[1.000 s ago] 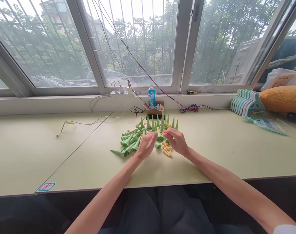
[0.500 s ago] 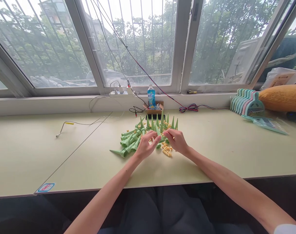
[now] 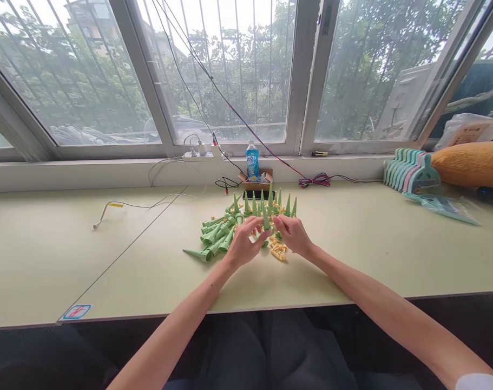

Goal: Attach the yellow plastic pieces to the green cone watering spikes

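Observation:
My left hand point(image 3: 244, 245) pinches a green plastic cone point(image 3: 265, 219) and holds it point up over the middle of the pale green table point(image 3: 108, 260). My right hand point(image 3: 294, 234) is closed beside it, fingertips at the cone's base; what they hold is too small to make out. A pile of green cones point(image 3: 216, 235) lies to the left of my hands. Several more cones point(image 3: 270, 203) stand upright behind them. Small yellow pieces point(image 3: 278, 250) lie scattered under my right hand.
A blue-labelled bottle point(image 3: 252, 161) stands in a small cardboard box point(image 3: 266, 176) by the window sill. Cables point(image 3: 157, 203) trail across the left of the table. Pastel-coloured packs point(image 3: 411, 170), a flat plastic bag point(image 3: 443, 207) and an orange cushion point(image 3: 469, 162) are at the far right.
My left hand has lifted a green cone off the table and turned it point up. My right hand has moved in to the cone's base.

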A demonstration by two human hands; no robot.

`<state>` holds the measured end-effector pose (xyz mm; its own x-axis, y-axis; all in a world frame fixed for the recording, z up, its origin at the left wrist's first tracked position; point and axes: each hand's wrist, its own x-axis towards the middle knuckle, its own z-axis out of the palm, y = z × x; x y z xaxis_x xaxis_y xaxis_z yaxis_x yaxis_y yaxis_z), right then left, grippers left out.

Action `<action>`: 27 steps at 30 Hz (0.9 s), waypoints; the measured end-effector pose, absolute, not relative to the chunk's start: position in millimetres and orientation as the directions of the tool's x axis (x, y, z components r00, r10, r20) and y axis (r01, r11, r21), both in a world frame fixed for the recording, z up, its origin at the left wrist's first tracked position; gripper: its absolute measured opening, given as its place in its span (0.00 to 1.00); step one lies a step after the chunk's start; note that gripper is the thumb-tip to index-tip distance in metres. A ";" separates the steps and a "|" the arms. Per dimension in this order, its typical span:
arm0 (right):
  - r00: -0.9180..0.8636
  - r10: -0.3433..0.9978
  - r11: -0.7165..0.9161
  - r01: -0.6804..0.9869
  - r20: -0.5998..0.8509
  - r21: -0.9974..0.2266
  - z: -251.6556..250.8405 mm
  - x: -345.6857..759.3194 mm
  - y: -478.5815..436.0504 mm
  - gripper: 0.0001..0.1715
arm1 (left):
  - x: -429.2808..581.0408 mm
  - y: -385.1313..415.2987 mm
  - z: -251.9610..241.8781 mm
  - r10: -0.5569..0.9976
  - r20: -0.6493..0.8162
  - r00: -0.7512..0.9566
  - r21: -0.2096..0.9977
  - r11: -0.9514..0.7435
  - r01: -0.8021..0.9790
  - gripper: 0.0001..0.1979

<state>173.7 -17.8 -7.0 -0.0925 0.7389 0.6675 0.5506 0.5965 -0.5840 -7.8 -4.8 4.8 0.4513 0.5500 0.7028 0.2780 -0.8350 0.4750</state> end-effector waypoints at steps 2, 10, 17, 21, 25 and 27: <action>-0.086 0.743 0.593 0.543 0.663 -0.595 -7.4 173.0 -17.5 0.30 | -7.4 -5.5 5.3 0.563 0.694 0.449 0.480 -0.827 0.294 0.07; -0.104 0.753 0.601 0.509 0.649 -0.616 -7.8 173.2 -18.1 0.27 | -6.8 -1.4 1.9 0.603 0.681 0.416 0.516 -0.798 0.312 0.09; -0.106 0.770 0.590 0.495 0.629 -0.638 -7.0 173.8 -19.5 0.23 | -6.0 -2.3 3.7 0.625 0.682 0.380 0.538 -0.780 0.319 0.11; -0.073 0.766 0.581 0.505 0.639 -0.638 -5.6 174.1 -20.2 0.23 | -6.1 -3.7 6.9 0.686 0.664 0.297 0.610 -0.727 0.317 0.13; -0.058 0.738 0.594 0.529 0.673 -0.606 -4.1 175.1 -21.3 0.22 | -6.8 -4.6 9.6 0.724 0.645 0.245 0.650 -0.688 0.322 0.23; -0.076 0.707 0.624 0.534 0.704 -0.570 -3.7 175.4 -21.4 0.21 | -6.7 -5.4 10.4 0.740 0.616 0.270 0.673 -0.672 0.308 0.29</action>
